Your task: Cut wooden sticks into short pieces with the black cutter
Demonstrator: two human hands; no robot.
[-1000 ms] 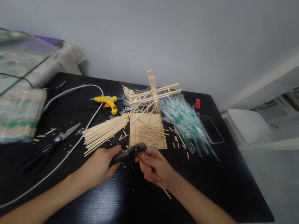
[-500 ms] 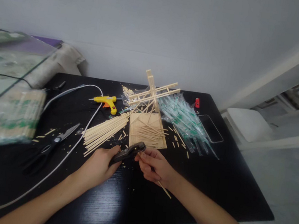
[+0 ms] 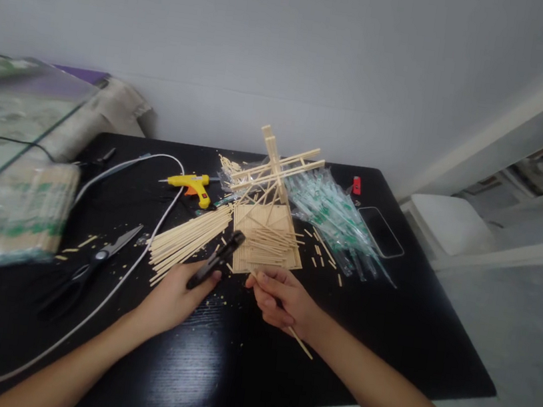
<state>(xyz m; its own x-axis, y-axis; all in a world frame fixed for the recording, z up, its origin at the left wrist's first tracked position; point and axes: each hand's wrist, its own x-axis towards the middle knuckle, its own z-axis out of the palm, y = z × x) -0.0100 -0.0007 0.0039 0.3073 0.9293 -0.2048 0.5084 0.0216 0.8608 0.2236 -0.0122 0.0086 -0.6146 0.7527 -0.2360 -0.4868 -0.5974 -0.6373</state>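
My left hand [image 3: 176, 294] is closed round a slim black pliers-like tool [image 3: 215, 262], its head pointing up and away to the right; its exact kind is unclear. Between the fingers of my right hand [image 3: 283, 299] is a thin wooden stick [image 3: 301, 344], whose near end sticks out below the palm. The tool and the stick are apart. Just beyond both hands lies a square base of wooden sticks [image 3: 240, 256] with loose sticks [image 3: 270, 244] on it. A wooden stick frame [image 3: 276, 167] rises behind it. To the left, a bundle of sticks [image 3: 191, 236] is fanned out.
A yellow glue gun [image 3: 193, 184], open scissors [image 3: 96, 263] and a white cable [image 3: 160, 225] are on the left. Plastic wrappers [image 3: 331, 212], a phone [image 3: 382, 232] and a red object [image 3: 357, 185] lie right. Packaged sticks [image 3: 31, 210] sit far left on the black table [image 3: 384, 334].
The black tool has come away from the stick's tip and swung left and upright with my left hand. My right hand still holds the stick in nearly the same place.
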